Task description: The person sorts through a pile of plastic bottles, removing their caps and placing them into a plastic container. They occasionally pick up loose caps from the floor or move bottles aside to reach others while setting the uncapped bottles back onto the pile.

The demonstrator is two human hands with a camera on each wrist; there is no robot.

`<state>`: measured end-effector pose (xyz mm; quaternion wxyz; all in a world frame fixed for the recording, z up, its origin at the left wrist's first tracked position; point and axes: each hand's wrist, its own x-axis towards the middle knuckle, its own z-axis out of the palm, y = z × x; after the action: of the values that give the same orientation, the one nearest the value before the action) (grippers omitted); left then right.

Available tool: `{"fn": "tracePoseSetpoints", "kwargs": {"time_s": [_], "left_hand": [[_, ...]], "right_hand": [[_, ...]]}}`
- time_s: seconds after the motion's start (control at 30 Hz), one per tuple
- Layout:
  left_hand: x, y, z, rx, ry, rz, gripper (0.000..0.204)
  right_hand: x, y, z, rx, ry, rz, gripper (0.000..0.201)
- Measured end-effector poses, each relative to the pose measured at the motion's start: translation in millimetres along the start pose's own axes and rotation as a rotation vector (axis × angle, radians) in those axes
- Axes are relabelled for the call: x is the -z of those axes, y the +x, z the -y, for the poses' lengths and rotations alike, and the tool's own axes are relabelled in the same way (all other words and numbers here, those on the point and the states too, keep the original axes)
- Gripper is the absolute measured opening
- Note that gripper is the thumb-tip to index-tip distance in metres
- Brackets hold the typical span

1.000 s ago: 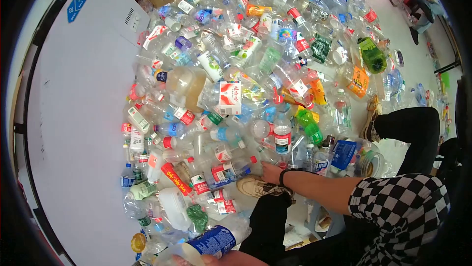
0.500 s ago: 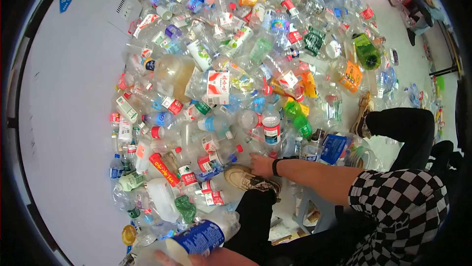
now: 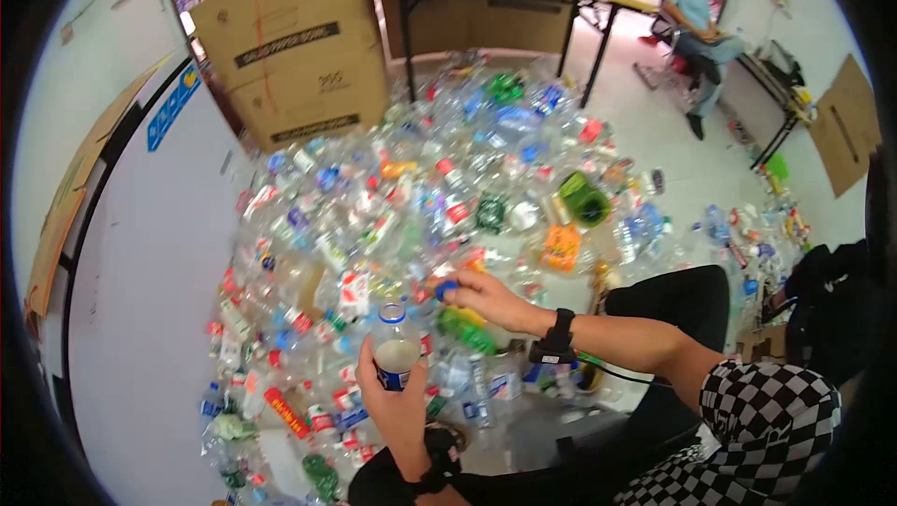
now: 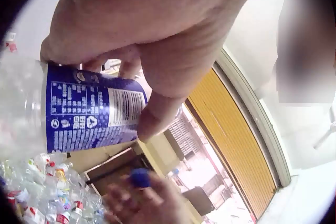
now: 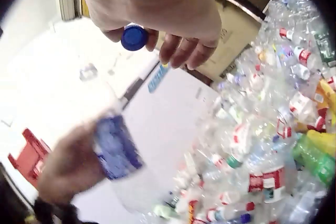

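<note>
bottle (image 3: 398, 355) points mouth-up, axis roughly upright, gripped in your left hand (image 3: 392, 413); your right hand (image 3: 491, 302) (just beside it) pinches a blue cap (image 3: 447, 290).

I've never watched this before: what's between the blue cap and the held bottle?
Just air: the head view shows a gap between the blue cap and the held bottle, with a heap of bottles beyond.
</note>
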<state>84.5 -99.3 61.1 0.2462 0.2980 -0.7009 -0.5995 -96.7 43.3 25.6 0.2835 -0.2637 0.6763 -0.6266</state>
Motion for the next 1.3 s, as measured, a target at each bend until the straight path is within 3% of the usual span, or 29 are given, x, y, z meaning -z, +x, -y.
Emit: {"fn": "tracePoseSetpoints", "kwargs": {"time_s": [0.1, 0.17, 0.33, 0.47, 0.57, 0.67, 0.73, 0.83, 1.07, 1.13, 1.23, 1.3], "left_hand": [[-28.8, -12.9, -13.1, -0.088, -0.033, 0.151, 0.073], [-41.4, -24.9, -22.9, -0.131, -0.033, 0.217, 0.073], [-58.9, -40.9, -33.1, -0.317, 0.069, 0.347, 0.073], [-60.5, -53.0, -44.3, -0.336, 0.087, 0.373, 0.073], [-62.0, -53.9, -46.9, -0.352, 0.077, 0.425, 0.073], [-64.7, -52.6, -43.6, -0.393, 0.106, 0.464, 0.074], [-68.1, -48.8, -35.4, -0.441, 0.141, 0.487, 0.075], [-75.3, -49.2, -33.4, -0.471, 0.171, 0.490, 0.071], [-88.9, -51.8, -22.8, -0.468, 0.203, 0.544, 0.077], [-92.1, -52.5, -19.9, -0.504, 0.226, 0.545, 0.076], [-94.5, -54.5, -17.0, -0.564, 0.323, 0.534, 0.074], [-97.6, -57.3, -16.7, -0.595, 0.338, 0.508, 0.072]], "right_hand": [[40.0, -46.4, 86.0, 0.024, 0.070, -0.032, 0.040], [46.6, -76.3, 108.7, 0.056, 0.097, -0.002, 0.040], [52.4, -116.4, 109.2, 0.129, 0.157, -0.007, 0.040], [46.1, -128.1, 106.4, 0.179, 0.208, 0.009, 0.040], [52.1, -128.8, 92.3, 0.092, 0.218, 0.046, 0.046], [63.2, -132.1, 94.5, 0.143, 0.012, 0.032, 0.045], [74.0, -135.0, 110.9, 0.285, -0.365, 0.027, 0.045], [88.4, -138.3, 122.0, 0.381, -0.595, 0.048, 0.047], [109.0, -150.1, 130.8, 0.299, -0.763, 0.106, 0.047], [112.5, -153.3, 131.7, 0.269, -0.752, 0.186, 0.046], [117.7, -158.3, 125.3, 0.332, -0.819, 0.206, 0.046], [118.2, -162.2, 125.5, 0.284, -0.835, 0.193, 0.044]]}}
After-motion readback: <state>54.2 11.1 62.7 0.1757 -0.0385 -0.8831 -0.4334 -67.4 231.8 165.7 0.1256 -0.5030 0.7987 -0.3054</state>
